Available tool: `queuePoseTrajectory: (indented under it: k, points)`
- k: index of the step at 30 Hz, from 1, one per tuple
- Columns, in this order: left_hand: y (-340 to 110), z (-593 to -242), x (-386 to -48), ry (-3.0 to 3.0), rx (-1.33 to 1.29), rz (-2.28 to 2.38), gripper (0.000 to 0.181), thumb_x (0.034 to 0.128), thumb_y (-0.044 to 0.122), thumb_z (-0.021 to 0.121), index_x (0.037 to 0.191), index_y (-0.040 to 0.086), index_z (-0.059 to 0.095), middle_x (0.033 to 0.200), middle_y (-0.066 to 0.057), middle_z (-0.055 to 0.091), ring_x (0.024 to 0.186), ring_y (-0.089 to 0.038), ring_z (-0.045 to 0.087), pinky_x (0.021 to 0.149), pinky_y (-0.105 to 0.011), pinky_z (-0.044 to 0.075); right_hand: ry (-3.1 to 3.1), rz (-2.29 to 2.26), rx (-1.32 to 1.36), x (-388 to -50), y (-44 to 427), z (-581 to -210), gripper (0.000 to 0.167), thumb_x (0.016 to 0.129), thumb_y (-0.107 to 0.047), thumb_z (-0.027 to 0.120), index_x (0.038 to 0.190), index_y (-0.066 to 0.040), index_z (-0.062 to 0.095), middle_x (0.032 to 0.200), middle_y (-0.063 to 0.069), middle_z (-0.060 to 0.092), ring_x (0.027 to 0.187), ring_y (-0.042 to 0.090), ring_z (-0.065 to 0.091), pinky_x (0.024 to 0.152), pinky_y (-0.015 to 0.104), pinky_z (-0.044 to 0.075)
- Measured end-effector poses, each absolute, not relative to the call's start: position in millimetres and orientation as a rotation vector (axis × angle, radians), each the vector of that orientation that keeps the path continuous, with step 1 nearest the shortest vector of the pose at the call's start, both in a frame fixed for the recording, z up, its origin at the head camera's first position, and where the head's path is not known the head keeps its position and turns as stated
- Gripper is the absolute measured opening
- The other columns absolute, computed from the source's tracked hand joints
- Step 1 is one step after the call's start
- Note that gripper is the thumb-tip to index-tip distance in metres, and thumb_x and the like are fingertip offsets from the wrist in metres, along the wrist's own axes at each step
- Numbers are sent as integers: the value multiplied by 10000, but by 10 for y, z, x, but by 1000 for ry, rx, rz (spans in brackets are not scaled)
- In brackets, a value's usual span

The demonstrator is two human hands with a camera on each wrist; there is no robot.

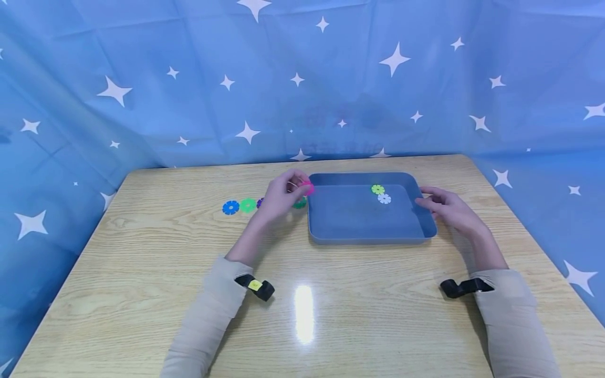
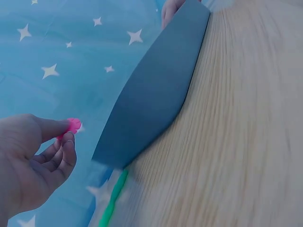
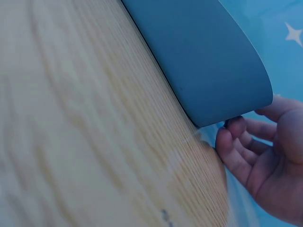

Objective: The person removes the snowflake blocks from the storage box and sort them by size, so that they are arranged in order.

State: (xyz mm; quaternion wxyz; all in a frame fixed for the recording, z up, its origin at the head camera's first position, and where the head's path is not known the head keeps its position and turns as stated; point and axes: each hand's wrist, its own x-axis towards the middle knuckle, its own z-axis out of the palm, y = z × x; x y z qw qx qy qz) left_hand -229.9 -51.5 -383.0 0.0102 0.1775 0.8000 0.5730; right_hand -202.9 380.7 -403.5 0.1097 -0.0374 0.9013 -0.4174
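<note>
My left hand (image 1: 282, 195) pinches a pink notched plastic disc (image 1: 308, 188) between thumb and fingers, at the left rim of a blue-grey tray (image 1: 350, 240). In the left wrist view, that pink disc (image 2: 74, 125) stands above the level of the tray's wall (image 2: 142, 99). Inside the tray lie a yellow-green disc (image 1: 377, 189) and a white disc (image 1: 384, 199), touching or nearly so. My right hand (image 1: 449, 210) holds the tray's right side, thumb over the rim and fingers outside. The right wrist view shows these curled fingers (image 3: 236, 142) against the tray's end wall.
Left of the tray, a row of discs lies on the wooden table (image 1: 142, 262): blue (image 1: 230, 208), light green (image 1: 248, 205), purple (image 1: 260, 202) and dark green (image 1: 300, 203). My left hand and forearm hide part of this row. A blue star-patterned cloth (image 1: 302, 105) hangs behind.
</note>
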Motion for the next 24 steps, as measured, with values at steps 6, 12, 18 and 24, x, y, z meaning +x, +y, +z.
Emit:
queuePoseTrajectory:
  k: [6,12,18,24]
  points:
    - [-904,-3880,-2277,2545,495,1790,147,1008,157,646,1110,51,653,959,-107,642,817,-291,631,729,-374,544,2643,-1225,-113,-2016,3804,-4016,663,1064,-364,516,1570,-4,283,1149,150,501,839,168,539,725,310,492]
    - [-1319,-3917,-2220,2577,386,1785,186,1008,172,647,1138,39,656,962,-132,604,834,-365,626,748,-457,546,2659,-1215,-123,-2007,3805,-4006,654,1066,-355,515,1566,3,291,1195,169,505,861,167,541,741,299,493]
    - [-1746,-3945,-2164,2650,247,1702,206,1011,170,641,1160,29,658,956,-130,589,820,-336,636,696,-368,560,2651,-1224,-125,-2016,3806,-4028,657,1065,-351,519,1565,7,287,1147,158,500,839,173,534,730,309,495]
    - [-2108,-3966,-2123,2722,105,1570,227,1016,171,632,1173,10,650,987,-172,620,827,-285,665,655,-296,555,2662,-1225,-122,-2025,3812,-4030,663,1060,-373,525,1564,-6,299,1147,139,510,831,174,540,727,303,492]
